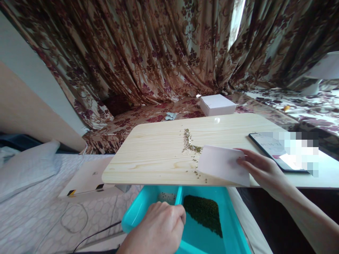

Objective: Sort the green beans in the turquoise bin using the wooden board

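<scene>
My right hand (258, 169) pinches the right end of a white sheet of paper (221, 162), which lies slanted on the pale wooden board (148, 151). Just left of the paper, a loose trail of small green beans (195, 148) runs over the board, with some pale grains among them. My left hand (162, 224), fingers curled closed, is over the divider of a turquoise divided bin (235, 225); whatever it grips is hidden. Many dark green beans (202, 211) fill part of the bin's right compartment. Pale grains (167, 197) with a few dark specks show in the left one.
A tablet (278, 155) lies on the board's right side. Behind the board stands a white box (217, 104) on flowered cloth, under long curtains. To the left, a flat white carton (87, 176) and a cable (95, 234) lie on the bed.
</scene>
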Demonstrator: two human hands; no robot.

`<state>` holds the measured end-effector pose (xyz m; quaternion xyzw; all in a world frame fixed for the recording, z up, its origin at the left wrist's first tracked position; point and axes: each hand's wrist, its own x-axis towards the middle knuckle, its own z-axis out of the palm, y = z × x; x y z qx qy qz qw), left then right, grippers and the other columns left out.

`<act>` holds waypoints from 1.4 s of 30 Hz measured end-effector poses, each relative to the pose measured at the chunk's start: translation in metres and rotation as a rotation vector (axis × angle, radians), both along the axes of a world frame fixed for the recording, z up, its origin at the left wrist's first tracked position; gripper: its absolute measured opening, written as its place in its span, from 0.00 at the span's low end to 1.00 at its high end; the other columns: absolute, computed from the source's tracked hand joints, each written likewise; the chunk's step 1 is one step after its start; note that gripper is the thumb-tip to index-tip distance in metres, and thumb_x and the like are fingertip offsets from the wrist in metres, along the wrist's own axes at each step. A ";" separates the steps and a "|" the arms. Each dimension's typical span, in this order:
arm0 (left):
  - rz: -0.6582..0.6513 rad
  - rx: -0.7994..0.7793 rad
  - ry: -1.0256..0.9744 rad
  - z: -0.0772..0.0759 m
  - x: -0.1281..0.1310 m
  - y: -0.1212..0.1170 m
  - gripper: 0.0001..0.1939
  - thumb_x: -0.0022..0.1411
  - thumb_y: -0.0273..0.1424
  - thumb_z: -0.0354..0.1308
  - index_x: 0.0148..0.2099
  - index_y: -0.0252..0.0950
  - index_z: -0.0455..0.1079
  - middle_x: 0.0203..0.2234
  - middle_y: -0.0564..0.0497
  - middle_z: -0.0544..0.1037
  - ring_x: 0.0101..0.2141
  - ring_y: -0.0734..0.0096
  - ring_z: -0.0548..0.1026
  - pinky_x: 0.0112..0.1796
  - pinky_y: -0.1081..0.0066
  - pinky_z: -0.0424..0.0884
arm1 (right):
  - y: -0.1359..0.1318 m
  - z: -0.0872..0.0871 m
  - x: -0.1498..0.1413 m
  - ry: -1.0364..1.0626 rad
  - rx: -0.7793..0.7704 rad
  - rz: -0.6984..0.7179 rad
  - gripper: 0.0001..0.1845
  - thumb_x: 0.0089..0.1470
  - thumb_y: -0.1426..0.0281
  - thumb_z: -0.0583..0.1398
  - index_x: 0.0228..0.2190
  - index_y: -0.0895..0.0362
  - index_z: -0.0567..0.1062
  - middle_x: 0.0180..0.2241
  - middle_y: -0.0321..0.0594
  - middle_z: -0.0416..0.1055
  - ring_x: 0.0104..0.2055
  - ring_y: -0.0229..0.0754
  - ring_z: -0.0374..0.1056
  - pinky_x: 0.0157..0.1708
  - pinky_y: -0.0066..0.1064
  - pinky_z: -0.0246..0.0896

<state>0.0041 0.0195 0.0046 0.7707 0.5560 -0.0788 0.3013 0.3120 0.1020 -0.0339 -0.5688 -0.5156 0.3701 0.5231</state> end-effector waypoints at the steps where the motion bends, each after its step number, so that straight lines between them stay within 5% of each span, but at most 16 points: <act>1: -0.001 0.000 0.001 0.000 0.000 0.000 0.20 0.69 0.29 0.42 0.44 0.40 0.77 0.41 0.45 0.81 0.46 0.52 0.76 0.49 0.60 0.68 | 0.001 0.000 0.000 0.004 0.003 -0.003 0.18 0.41 0.58 0.72 0.36 0.51 0.84 0.30 0.44 0.84 0.33 0.51 0.80 0.30 0.35 0.76; 6: 0.000 -0.006 0.007 0.001 0.000 -0.001 0.20 0.69 0.29 0.42 0.44 0.40 0.77 0.41 0.45 0.81 0.47 0.52 0.76 0.49 0.59 0.67 | 0.002 -0.004 -0.003 0.005 -0.022 0.003 0.22 0.40 0.56 0.72 0.38 0.51 0.83 0.33 0.44 0.84 0.36 0.52 0.80 0.34 0.36 0.78; 23: 0.002 0.003 -0.008 -0.002 -0.003 -0.002 0.20 0.68 0.29 0.41 0.43 0.40 0.76 0.40 0.45 0.81 0.46 0.52 0.76 0.49 0.59 0.68 | -0.007 0.001 -0.010 0.041 -0.057 0.040 0.25 0.34 0.51 0.75 0.34 0.50 0.84 0.29 0.41 0.84 0.31 0.48 0.79 0.27 0.32 0.75; 36: 0.001 0.015 -0.005 0.001 -0.002 -0.003 0.19 0.69 0.28 0.42 0.43 0.41 0.76 0.39 0.46 0.81 0.46 0.54 0.76 0.49 0.61 0.67 | -0.025 -0.001 -0.001 0.047 -0.076 -0.022 0.17 0.37 0.57 0.73 0.32 0.47 0.85 0.30 0.43 0.84 0.34 0.55 0.80 0.28 0.35 0.77; 42: 0.006 -0.011 0.014 0.003 -0.003 -0.005 0.19 0.70 0.28 0.42 0.44 0.40 0.76 0.41 0.46 0.81 0.46 0.54 0.76 0.49 0.62 0.67 | -0.011 -0.003 -0.016 0.016 -0.040 0.011 0.25 0.38 0.49 0.72 0.36 0.51 0.83 0.31 0.43 0.83 0.35 0.53 0.80 0.29 0.36 0.78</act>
